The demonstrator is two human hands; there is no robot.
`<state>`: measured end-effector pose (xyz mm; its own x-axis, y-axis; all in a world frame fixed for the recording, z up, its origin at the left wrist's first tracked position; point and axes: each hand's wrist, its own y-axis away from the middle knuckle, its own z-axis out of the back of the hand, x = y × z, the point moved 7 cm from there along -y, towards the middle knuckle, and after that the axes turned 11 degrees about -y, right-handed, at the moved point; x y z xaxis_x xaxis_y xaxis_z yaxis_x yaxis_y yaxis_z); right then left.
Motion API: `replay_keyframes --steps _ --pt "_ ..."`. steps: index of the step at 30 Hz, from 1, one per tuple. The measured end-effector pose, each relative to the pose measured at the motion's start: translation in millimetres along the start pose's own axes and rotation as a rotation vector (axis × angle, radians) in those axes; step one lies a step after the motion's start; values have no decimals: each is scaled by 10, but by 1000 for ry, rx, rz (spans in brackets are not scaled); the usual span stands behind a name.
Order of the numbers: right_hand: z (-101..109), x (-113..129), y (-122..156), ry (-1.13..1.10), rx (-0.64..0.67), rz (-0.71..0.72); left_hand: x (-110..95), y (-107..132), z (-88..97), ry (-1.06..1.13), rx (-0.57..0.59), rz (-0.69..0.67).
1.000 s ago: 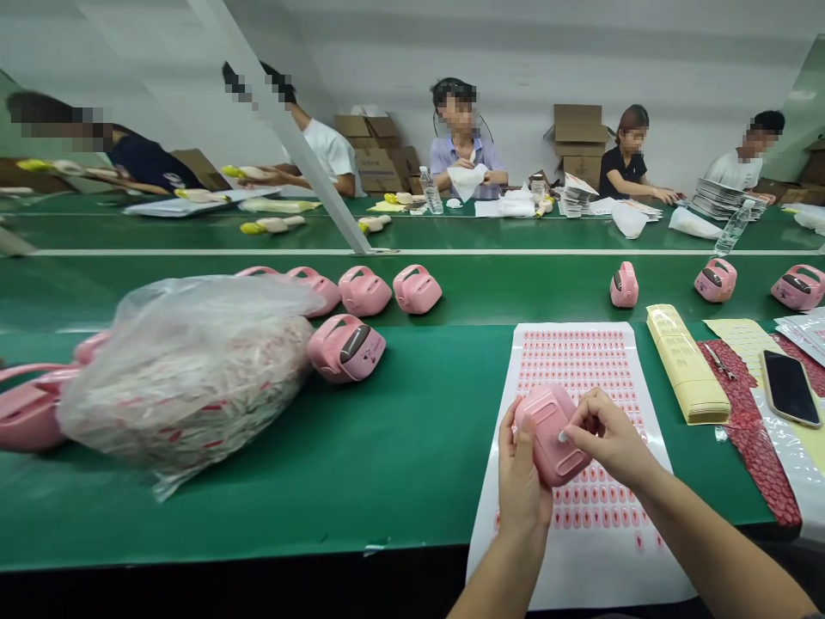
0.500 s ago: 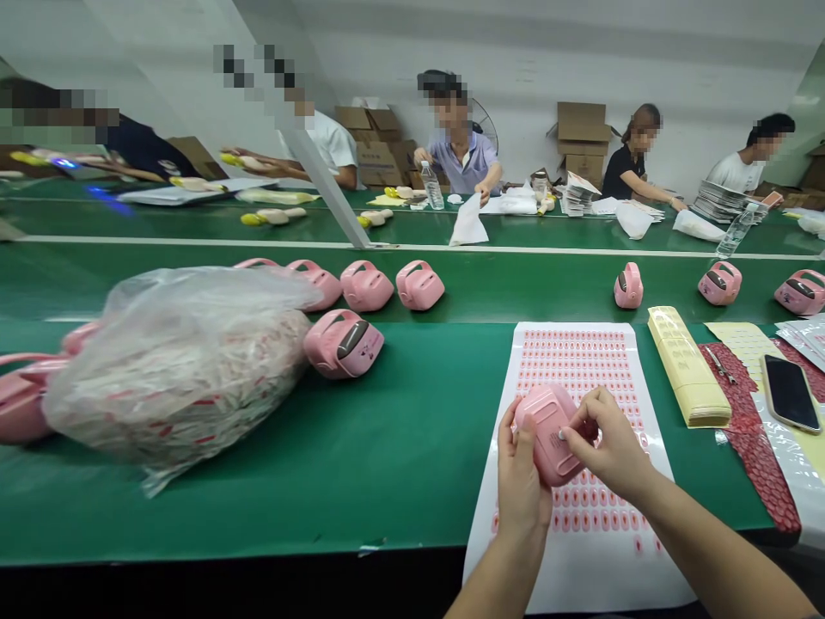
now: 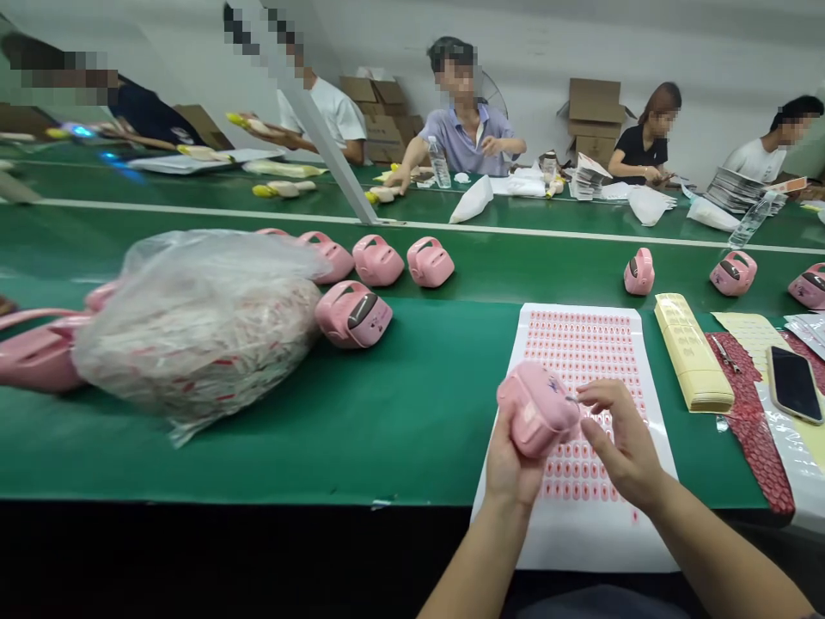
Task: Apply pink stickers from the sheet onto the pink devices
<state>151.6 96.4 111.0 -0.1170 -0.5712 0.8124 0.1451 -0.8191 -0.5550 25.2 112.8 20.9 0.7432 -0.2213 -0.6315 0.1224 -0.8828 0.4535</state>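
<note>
My left hand (image 3: 510, 464) grips a pink plastic housing (image 3: 537, 407) from below, holding it tilted above a white sheet of small red stickers (image 3: 580, 344). Beside it my right hand (image 3: 620, 438) has thumb and forefinger pinched together at the housing's right edge, on something too small to make out. Both hands hover over the near part of the sheet, at the front edge of the green bench (image 3: 387, 413).
A clear bag of small parts (image 3: 199, 322) lies at the left, with more pink housings (image 3: 353, 314) around it and on the belt (image 3: 638, 271). A yellow pad (image 3: 693, 352), tweezers (image 3: 727, 352) and a phone (image 3: 794, 384) lie at right. Several people work across the belt.
My left hand has turned the pink housing so another face shows. My right hand's pinch has shifted to its right edge. The view has tilted down a little.
</note>
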Motion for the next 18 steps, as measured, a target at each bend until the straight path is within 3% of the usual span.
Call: replay_keyframes --steps 3,8,13,18 --pt "-57 -134 252 53 -51 -22 -217 -57 278 139 -55 -41" --pt "-608 -429 729 179 176 -53 -538 -82 639 234 125 -252" --pt "-1014 -512 950 316 288 22 -531 -83 818 282 191 -274" --pt "-1144 -554 1061 382 259 68 -466 -89 873 315 199 -224"
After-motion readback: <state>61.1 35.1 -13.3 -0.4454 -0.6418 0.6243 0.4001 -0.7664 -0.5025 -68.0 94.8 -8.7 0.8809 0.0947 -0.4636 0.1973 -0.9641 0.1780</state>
